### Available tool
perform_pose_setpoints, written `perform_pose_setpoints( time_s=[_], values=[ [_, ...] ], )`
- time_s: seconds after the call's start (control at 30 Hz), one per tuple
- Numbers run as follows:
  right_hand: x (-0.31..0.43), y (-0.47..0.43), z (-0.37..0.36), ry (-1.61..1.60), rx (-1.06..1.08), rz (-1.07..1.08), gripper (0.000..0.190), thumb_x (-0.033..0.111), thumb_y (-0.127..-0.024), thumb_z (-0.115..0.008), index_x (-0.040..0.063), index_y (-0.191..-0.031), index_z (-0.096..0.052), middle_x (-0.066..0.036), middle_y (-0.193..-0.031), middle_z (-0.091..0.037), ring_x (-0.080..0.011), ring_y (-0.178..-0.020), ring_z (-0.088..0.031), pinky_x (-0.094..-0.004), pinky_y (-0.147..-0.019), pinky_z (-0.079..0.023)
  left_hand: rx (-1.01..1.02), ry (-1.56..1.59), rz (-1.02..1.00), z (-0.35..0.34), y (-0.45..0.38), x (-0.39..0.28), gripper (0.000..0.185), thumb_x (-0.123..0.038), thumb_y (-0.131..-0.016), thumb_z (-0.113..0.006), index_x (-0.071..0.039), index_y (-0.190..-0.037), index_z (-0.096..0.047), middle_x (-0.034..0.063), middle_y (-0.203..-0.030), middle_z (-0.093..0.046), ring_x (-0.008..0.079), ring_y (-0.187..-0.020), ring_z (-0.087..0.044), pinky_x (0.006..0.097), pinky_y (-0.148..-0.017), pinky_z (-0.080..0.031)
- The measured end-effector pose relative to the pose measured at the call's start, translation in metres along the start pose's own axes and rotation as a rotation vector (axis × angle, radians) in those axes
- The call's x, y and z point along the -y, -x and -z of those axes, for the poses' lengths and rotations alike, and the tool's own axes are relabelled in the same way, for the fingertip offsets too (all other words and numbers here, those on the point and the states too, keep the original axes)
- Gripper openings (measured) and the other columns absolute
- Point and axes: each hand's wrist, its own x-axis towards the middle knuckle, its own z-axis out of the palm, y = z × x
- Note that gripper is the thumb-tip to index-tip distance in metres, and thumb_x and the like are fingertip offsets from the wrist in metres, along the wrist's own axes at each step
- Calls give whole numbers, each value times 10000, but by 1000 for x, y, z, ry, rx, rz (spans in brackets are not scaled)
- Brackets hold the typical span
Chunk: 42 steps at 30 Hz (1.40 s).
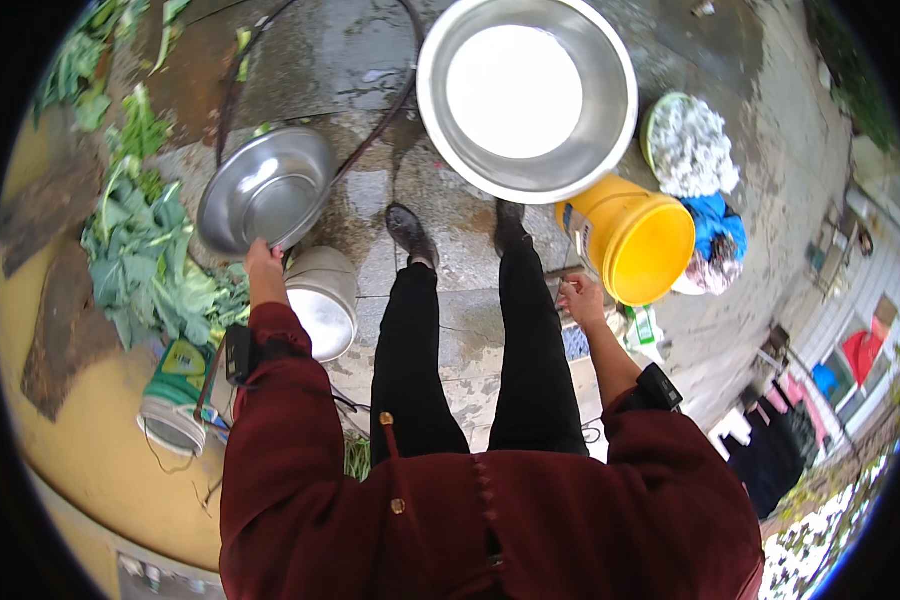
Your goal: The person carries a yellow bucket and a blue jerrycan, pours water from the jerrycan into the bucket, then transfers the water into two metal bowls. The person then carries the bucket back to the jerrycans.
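Note:
My left hand (264,259) grips the near rim of a stainless-steel basin (274,187), which is tilted and shows no contents. Just below that hand, a pale bucket (322,307) has its mouth facing me. My right hand (581,298) hangs by my right leg with its fingers curled; whether anything small is in them is unclear. Closest to it is a yellow plastic bucket (649,247) bearing a label. A larger stainless-steel basin (607,97) is ahead of my feet, its bottom bright white from glare or contents.
Leafy green vegetables (146,255) lie along the left wall. A dark hose (390,124) curves over the wet paving. At right are a green basin (647,139) heaped with whitish material and a blue plastic bag (720,217). A green bucket (184,375) stands at left.

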Motion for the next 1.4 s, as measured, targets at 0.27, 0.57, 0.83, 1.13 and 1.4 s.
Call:
perform_pose_setpoints(
  time_s=[0.27,0.57,0.83,1.13,1.4],
  values=[
    [-57,35,2,-186,-173,-272,214,184,-848,-569,-21,-889,-612,-97,-667,-643,-161,-525,-632,-274,-477,-490,262,445,291,-27,-98,62,292,-151,-902,-414,33,-1111,-502,175,-1002,-583,324,-841,-590,296,-624,-573],
    [-111,24,47,129,-665,-96,136,176,-821,-596,42,-814,-616,-112,-619,-615,-245,-565,-620,-352,-562,-488,120,195,133,-54,25,102,444,-216,-916,-438,-26,-1310,-356,192,-1262,-416,358,-1126,-462,484,-858,-495],
    [-117,16,55,-214,-625,39,101,112,-814,-618,20,-854,-618,-99,-585,-583,-186,-499,-571,-303,-498,-455,1150,-506,-378,-241,279,278,365,-237,-890,-561,-39,-1196,-550,64,-1049,-613,153,-921,-581,281,-820,-472],
    [-164,20,89,-662,-462,-51,142,50,-835,-608,-18,-956,-582,-50,-671,-604,-79,-541,-550,-222,-503,-458,1108,-998,-543,-380,432,422,553,-453,-953,-259,-56,-1285,-455,156,-1322,-454,274,-1245,-399,368,-1024,-297],
    [-115,10,113,-79,-515,580,450,166,-724,-703,6,-1103,-523,-121,-735,-623,-320,-685,-617,-403,-677,-505,910,-1024,-547,-295,463,397,176,-201,-913,-503,-27,-897,-529,67,-757,-569,176,-635,-566,316,-574,-507]
  ],
)
